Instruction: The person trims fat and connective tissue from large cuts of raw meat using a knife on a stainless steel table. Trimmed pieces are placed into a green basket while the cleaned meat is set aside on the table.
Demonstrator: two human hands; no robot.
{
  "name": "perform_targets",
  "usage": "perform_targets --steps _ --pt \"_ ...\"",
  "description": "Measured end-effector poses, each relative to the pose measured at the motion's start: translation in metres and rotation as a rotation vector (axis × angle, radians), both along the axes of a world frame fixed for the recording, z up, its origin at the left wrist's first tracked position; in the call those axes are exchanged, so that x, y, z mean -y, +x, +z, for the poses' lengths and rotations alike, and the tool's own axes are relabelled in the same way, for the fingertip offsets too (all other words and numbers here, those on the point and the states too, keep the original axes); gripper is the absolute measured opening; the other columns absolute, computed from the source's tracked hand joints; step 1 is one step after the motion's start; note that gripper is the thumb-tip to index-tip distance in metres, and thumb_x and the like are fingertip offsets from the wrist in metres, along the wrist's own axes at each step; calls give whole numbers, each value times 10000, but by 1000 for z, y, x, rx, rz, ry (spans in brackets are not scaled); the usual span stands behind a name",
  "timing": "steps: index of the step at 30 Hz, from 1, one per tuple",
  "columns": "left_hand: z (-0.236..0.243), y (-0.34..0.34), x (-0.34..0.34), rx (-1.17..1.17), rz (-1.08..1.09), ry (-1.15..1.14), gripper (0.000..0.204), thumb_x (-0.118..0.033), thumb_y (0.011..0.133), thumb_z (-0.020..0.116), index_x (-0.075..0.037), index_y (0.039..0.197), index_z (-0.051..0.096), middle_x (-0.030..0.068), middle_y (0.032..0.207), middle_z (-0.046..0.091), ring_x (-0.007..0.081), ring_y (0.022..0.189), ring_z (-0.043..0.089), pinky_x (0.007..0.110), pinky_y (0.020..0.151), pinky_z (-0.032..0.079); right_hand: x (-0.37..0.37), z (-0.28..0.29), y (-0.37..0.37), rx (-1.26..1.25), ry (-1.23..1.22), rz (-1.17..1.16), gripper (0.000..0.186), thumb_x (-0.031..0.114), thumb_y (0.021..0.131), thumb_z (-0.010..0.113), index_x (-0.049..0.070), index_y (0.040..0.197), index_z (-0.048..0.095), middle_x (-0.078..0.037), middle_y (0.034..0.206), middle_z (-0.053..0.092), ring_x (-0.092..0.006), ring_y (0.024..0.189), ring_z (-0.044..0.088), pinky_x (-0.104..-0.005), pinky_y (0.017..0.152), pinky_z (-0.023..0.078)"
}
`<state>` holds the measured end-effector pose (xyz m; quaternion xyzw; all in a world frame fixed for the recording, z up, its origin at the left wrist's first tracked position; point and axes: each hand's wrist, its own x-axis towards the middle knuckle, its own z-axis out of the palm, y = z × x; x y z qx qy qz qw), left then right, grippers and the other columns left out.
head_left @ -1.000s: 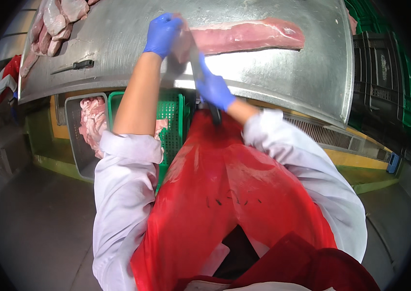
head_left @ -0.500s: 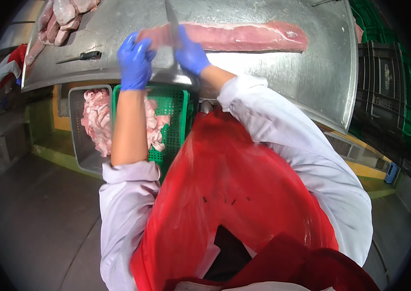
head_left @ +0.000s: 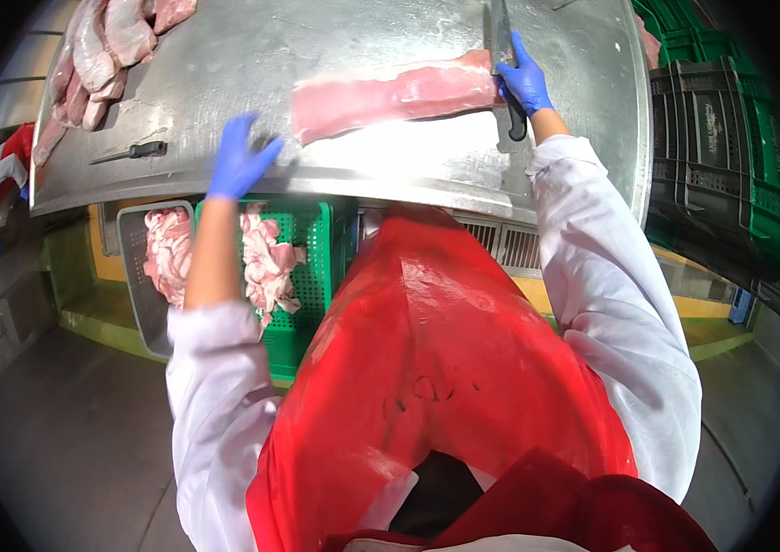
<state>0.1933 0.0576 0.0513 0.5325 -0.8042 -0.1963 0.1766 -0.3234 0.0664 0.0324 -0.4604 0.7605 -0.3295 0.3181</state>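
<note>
A long pink strip of pork loin [head_left: 390,97] lies across the metal table, a whitish edge along its far side. At its right end is my blue-gloved right hand [head_left: 526,83], closed on a knife [head_left: 517,121] with a black handle. The blade points away from me, beside the meat's end. My gloved left hand [head_left: 241,161] hovers by the table's near edge, left of the loin. It is slightly blurred, fingers and thumb apart, with nothing in it.
A second knife [head_left: 137,150] lies on the metal table [head_left: 224,55] at left, near a pile of meat pieces [head_left: 100,64]. Below the near edge, a grey bin [head_left: 132,267] and a green basket [head_left: 316,267] hold trimmings. Stacked crates [head_left: 712,138] stand right; another person [head_left: 3,170] is far left.
My left hand has come off the loin, toward the near edge. My right hand has moved right with the knife to the loin's right end. The loin now lies at a different angle.
</note>
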Motion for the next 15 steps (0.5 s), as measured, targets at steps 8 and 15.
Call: perform_targets --steps 8,15 --pt "-34 -182 -19 126 11 105 691 -560 707 779 -115 1213 623 206 1163 542 424 1109 483 516 962 438 52 -5 -48 -286 22 138 798 170 864 624 327 1577 301 -176 856 730 -226 591 699 -374 613 589" --pt "-59 -192 -71 -42 62 -73 636 -525 763 770 -117 1217 594 187 1148 533 396 1082 490 547 909 400 -26 49 -11 -95 240 331 717 137 923 552 196 1589 294 -155 873 693 -211 596 656 -355 573 541"
